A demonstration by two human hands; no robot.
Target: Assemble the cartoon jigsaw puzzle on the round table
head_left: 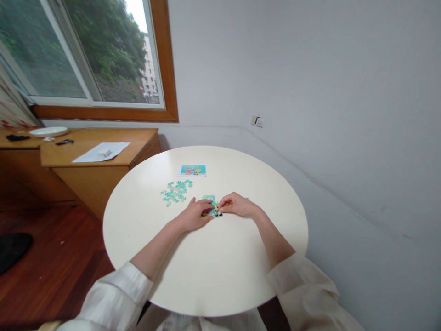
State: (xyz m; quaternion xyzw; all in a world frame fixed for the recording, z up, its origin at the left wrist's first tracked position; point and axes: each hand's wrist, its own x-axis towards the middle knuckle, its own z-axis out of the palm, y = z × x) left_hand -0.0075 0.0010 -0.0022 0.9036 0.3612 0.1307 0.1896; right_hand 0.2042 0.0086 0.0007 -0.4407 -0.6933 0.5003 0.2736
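Note:
On the round white table lies a partly joined jigsaw puzzle (209, 198) with a teal background and yellow and pink patches. My left hand (193, 215) rests over its left side, fingers stretched out and apart, covering part of the picture. At the puzzle's right edge, my right hand (237, 204) has its thumb and fingertips pinched together on a small puzzle piece (220, 213), mostly hidden by the fingers. Several loose teal pieces (176, 192) lie spread to the left, beyond my left hand. Behind them is a printed reference picture (193, 170) with cartoon figures.
The round table (206, 271) stands near a white wall. A single teal piece (246, 198) shows just behind my right wrist. On the left, a wooden desk (144, 138) holds a paper sheet (119, 149) with a small white object, and a white plate (48, 132).

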